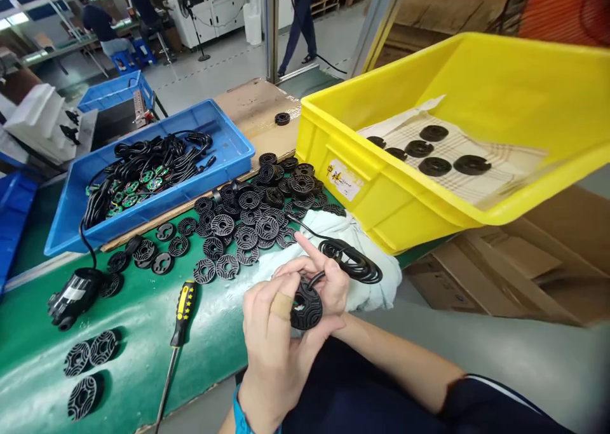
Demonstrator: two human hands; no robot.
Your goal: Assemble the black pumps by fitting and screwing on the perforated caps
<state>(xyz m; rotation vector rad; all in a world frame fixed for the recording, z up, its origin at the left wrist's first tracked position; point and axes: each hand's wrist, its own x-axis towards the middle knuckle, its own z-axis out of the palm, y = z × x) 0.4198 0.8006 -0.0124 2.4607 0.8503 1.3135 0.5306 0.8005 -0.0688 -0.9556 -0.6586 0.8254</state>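
Observation:
My left hand [271, 351], with a tan plaster on one finger and a blue wristband, grips a black slotted disc [305, 308] from below. My right hand [326, 283] holds the same disc's upper edge, its index finger stretched out. A thin black cable [317, 279] runs from the disc to a black cable coil [350, 260] lying on a crumpled white cloth [376, 291]. Next to my hands, a heap of similar discs [252, 221] covers the green-belted bench [128, 339]. A yellow-handled screwdriver [183, 307] lies to my left.
A tilted yellow crate [376, 180] holds several discs on checked paper. A blue tray [143, 215] holds black cables with green boards. A black cylindrical part [74, 292] lies on the belt. Cardboard sheets [490, 275] lie at right. Co-workers [114, 21] sit beyond; a person's legs [300, 27] stand behind.

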